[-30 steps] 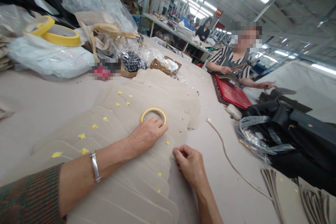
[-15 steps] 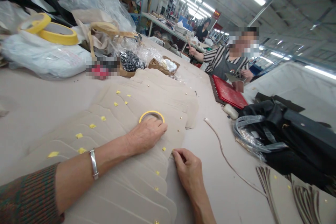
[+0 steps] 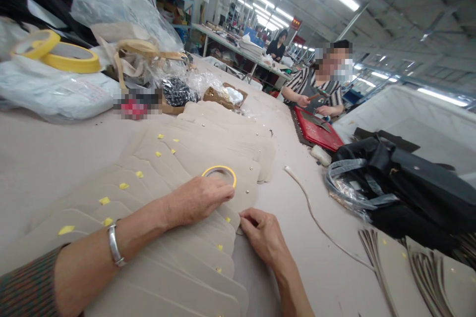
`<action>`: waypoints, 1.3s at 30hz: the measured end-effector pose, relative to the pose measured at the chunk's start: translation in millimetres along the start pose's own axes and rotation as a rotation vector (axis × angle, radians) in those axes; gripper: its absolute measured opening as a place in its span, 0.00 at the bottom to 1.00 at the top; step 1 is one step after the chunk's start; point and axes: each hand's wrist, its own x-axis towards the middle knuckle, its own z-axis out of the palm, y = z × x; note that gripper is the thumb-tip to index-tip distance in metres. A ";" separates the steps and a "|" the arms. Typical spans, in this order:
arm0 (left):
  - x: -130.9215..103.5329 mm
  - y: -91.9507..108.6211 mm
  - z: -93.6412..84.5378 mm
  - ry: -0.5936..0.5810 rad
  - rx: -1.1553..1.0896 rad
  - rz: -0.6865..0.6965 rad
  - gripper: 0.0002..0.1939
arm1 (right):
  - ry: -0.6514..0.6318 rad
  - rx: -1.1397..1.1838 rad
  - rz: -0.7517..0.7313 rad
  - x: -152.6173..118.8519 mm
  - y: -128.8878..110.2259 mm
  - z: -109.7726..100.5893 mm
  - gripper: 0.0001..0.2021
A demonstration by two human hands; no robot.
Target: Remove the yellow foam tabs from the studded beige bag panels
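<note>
My left hand [image 3: 201,199] is closed on a roll of yellow tape [image 3: 233,178], whose ring stands up behind the fingers. Under it spreads an overlapping stack of beige panels [image 3: 174,257], dotted with small yellow tape pieces [image 3: 124,185] and small metal studs [image 3: 247,191]. Thumb and forefinger of my right hand [image 3: 262,233] are pinched together at the right edge of one panel, close to a yellow tape piece [image 3: 228,219]. The panel's edge is partly hidden by those fingertips.
More yellow tape rolls [image 3: 72,57] lie on a plastic-wrapped bundle [image 3: 55,91] at the left. A cord [image 3: 310,208] and black bags [image 3: 405,183] are at the right. Small boxes [image 3: 223,96] stand behind the panels. Across the table, a co-worker [image 3: 316,89] works over a red board [image 3: 316,131].
The tape roll has tilted slightly in my left hand. My right hand stays pinched at the panel edge. The co-worker's raised hand has come down to the red board. The view has shifted slightly.
</note>
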 end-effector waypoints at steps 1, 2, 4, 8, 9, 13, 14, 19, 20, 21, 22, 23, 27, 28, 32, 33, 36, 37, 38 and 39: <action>-0.5 0.6 0.5 0.029 -0.029 0.011 0.09 | 0.030 0.073 0.022 0.1 2.0 -1.2 0.10; -0.9 1.7 1.1 0.060 -0.066 0.022 0.10 | 0.082 0.141 0.048 0.0 3.7 -2.0 0.12; -1.3 4.8 3.0 0.116 -0.139 0.042 0.14 | 0.209 0.235 0.067 -0.8 3.8 -2.8 0.13; -2.3 11.8 10.7 0.122 -0.163 0.038 0.22 | 0.301 0.177 -0.206 -3.2 -10.6 -1.2 0.09; -2.7 13.1 13.1 0.115 -0.151 0.026 0.22 | 0.301 0.137 -0.293 -3.3 -15.4 -0.1 0.09; -3.8 17.6 19.3 0.077 -0.111 0.005 0.20 | 0.313 -0.001 -0.484 -1.6 -26.7 5.5 0.10; -3.6 18.7 19.5 0.066 -0.108 0.004 0.19 | 0.319 -0.032 -0.501 -1.0 -26.9 7.0 0.09; -0.8 22.1 15.0 -0.002 -0.135 -0.011 0.08 | 0.407 -0.180 -0.541 0.9 -20.3 13.9 0.08; -0.3 22.0 14.1 -0.008 -0.125 -0.010 0.05 | 0.429 -0.200 -0.542 1.1 -19.2 15.2 0.08; 0.1 21.6 13.6 -0.010 -0.109 -0.013 0.05 | 0.445 -0.215 -0.541 1.2 -18.8 16.4 0.08; 0.5 21.1 13.4 -0.008 -0.091 -0.019 0.05 | 0.455 -0.222 -0.541 1.4 -19.1 17.6 0.08; 0.9 20.8 13.4 -0.004 -0.076 -0.028 0.05 | 0.465 -0.219 -0.534 1.5 -20.1 18.6 0.08; 3.0 24.0 15.2 0.081 -0.023 -0.041 0.08 | 0.431 -0.019 -0.316 3.2 -28.2 20.3 0.07; 3.5 25.8 15.7 0.121 -0.015 -0.030 0.10 | 0.402 0.087 -0.210 4.7 -29.0 19.9 0.07; 4.6 29.2 17.5 0.226 0.015 0.015 0.13 | 0.350 0.445 0.178 16.5 -15.2 12.7 0.10; 4.8 27.8 17.8 0.216 0.059 0.001 0.12 | 0.343 0.490 0.245 20.2 -7.9 9.9 0.12; 6.6 19.2 18.4 0.064 0.254 -0.105 0.07 | 0.285 0.566 0.329 29.5 14.6 2.9 0.15; 7.6 16.0 18.5 -0.003 0.303 -0.142 0.05 | 0.269 0.572 0.323 31.7 20.1 1.7 0.16; 8.7 13.1 18.4 -0.061 0.333 -0.172 0.04 | 0.259 0.570 0.309 33.4 24.0 1.1 0.17; 10.0 11.0 18.3 -0.106 0.346 -0.195 0.04 | 0.248 0.559 0.296 34.7 26.3 1.1 0.17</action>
